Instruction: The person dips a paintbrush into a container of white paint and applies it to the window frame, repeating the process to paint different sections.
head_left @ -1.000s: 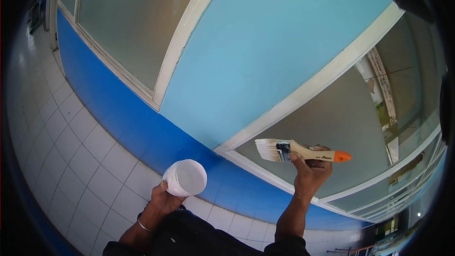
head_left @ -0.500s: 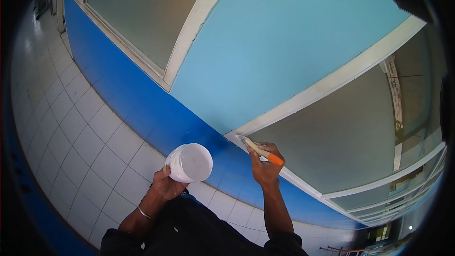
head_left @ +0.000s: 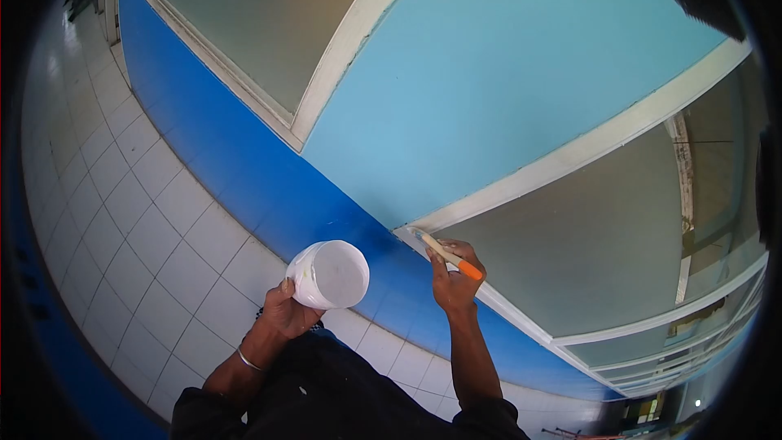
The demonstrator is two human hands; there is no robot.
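Note:
A white plastic tub (head_left: 340,275) with pale paint inside is gripped at its lower side by my left hand (head_left: 291,310), its opening tilted toward me. My right hand (head_left: 458,275) is closed around a paintbrush (head_left: 446,253) with a pale wooden handle and an orange end. The bristles touch the lower corner of a white window frame (head_left: 411,235), where the light blue wall panel (head_left: 489,90) meets the darker blue band (head_left: 236,159).
Frosted glass panes (head_left: 586,236) fill the frames to the right, and another frosted window (head_left: 252,24) stands at upper left. White floor tiles (head_left: 138,220) run along the wall's foot. Red rods (head_left: 570,432) lie near the bottom right.
The view has shifted slightly. The brush tip stays at the frame corner, with the right hand shifted only a little; the tub is still held in the left hand.

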